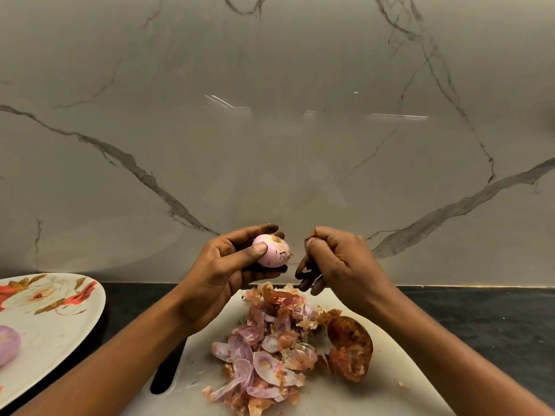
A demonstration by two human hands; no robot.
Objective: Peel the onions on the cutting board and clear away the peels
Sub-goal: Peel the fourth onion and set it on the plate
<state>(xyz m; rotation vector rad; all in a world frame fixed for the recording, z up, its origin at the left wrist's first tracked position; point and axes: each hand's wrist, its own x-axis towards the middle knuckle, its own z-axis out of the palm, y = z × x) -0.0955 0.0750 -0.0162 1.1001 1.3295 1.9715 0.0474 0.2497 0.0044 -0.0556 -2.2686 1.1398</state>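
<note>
My left hand (228, 265) grips a pink, mostly peeled onion (271, 253) above the far edge of the white cutting board (396, 373); bits of dry skin still cling to the onion's right end. My right hand (333, 259) hovers just right of it, thumb pressed to the curled forefinger and the other fingers pointing down; a small pink scrap of peel shows among them. A heap of pink and brown peels (270, 355) covers the middle of the board. A brown-skinned onion (350, 346) with torn skin lies at the heap's right.
A flowered plate (54, 319) stands at the left on the dark counter (480, 313), with one peeled onion (7, 343) on it. A dark slot (163, 375) shows at the board's left edge. A marble wall rises close behind.
</note>
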